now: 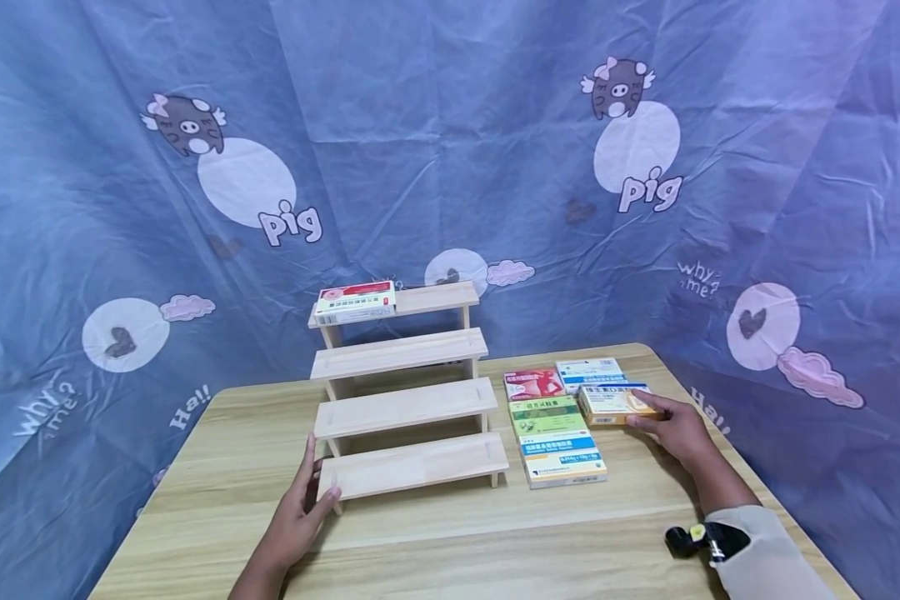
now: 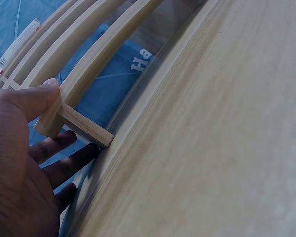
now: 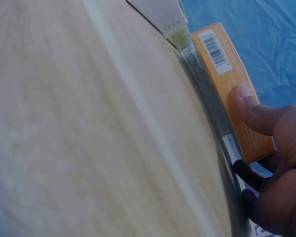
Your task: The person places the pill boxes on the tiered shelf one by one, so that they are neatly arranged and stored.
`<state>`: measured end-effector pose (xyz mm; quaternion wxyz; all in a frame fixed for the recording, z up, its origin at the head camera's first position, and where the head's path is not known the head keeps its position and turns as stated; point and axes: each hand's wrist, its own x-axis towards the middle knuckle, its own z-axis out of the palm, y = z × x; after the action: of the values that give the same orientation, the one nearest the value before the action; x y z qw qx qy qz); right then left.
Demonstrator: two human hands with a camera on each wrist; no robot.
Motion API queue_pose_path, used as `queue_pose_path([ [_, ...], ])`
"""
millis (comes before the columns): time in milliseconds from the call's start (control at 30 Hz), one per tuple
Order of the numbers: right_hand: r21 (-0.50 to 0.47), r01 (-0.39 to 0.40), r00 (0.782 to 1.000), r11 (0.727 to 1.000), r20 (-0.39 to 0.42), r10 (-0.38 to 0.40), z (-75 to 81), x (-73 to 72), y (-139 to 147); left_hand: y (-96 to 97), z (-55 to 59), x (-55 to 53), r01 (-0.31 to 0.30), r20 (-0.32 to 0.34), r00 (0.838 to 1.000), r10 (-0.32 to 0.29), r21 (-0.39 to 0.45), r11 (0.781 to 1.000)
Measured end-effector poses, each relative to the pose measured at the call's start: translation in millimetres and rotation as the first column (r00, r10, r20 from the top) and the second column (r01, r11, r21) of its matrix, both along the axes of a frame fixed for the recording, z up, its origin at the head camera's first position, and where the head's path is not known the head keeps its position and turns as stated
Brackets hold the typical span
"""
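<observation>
Orange box point(image 1: 609, 402) is pinched by the right hand point(image 1: 678, 429); the left hand point(image 1: 300, 512) grips the rack edge point(image 1: 327, 481).

Box group point(image 1: 562, 415) right of rack point(image 1: 408, 407)

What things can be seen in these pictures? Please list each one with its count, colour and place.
Table: one, pale wood, under everything
Patterned cloth: one, blue-violet, behind the table
Four-step rack: one, pale wood, on the table
Red-and-white box: one, red and white, top left of the rack
Red box: one, red, right of the rack
Far box: one, white and blue, right of the red box
Green box: one, green, before the red box
Front box: one, blue and white, nearest the viewer
Orange box: one, orange and white, in the right hand
Sleeve: one, pale, right arm
Left hand: one, bare, gripping the rack's lower left end
Right hand: one, bare, holding the orange box
</observation>
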<state>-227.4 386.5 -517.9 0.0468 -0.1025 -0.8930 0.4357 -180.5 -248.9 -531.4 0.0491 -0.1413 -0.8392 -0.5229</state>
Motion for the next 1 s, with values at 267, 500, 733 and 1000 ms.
queue_pose_path([
  [267, -0.081, 0.016, 1.0, 0.997, -0.001, -0.016, 7.4, 2.4, -3.7, 0.2, -0.5, 0.3, -0.012, -0.005, 1.0, 0.012, -0.007, 1.0],
  [500, -0.103, 0.024, 0.999, 0.994, -0.044, -0.029, 12.8, 2.0, -10.1, 0.1, -2.8, 1.0, -0.016, -0.028, 0.999, 0.016, -0.006, 1.0],
  [733, -0.088, 0.083, 0.993, 0.993, -0.077, -0.09, 23.7, 0.5, -17.8, 0.2, -3.5, 1.6, -0.017, -0.014, 1.0, 0.017, -0.001, 1.0],
  [1000, -0.035, 0.071, 0.984, 0.997, -0.164, -0.076, 34.9, 1.4, -29.7, -0.1, -3.4, -0.1, -0.019, -0.008, 1.0, 0.019, -0.018, 1.0],
])
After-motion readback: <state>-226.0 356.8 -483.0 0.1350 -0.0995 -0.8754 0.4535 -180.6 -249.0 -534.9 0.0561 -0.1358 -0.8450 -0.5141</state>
